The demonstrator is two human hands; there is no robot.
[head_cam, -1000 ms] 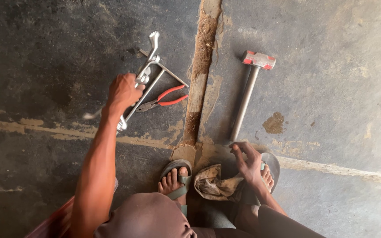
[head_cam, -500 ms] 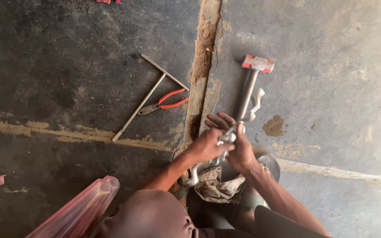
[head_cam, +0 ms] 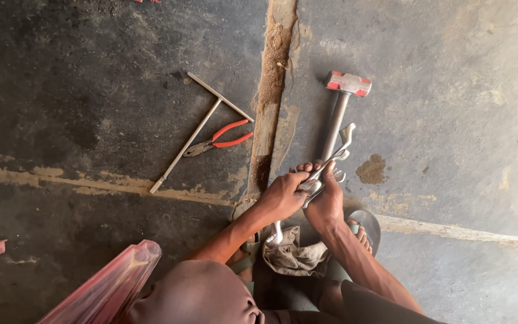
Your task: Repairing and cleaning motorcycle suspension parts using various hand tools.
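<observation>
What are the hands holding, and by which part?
Both the left hand and the right hand grip a bunch of metal wrenches around the middle of their shafts; the heads stick out at both ends.

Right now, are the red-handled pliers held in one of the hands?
No, the pliers lie on the floor beside the T-shaped bar, apart from both hands.

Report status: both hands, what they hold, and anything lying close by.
Left hand and right hand both clamped on a bundle of spanners. Hammer lies just beyond, rag beneath. Pliers and T-handle wrench lie apart, leftward.
</observation>
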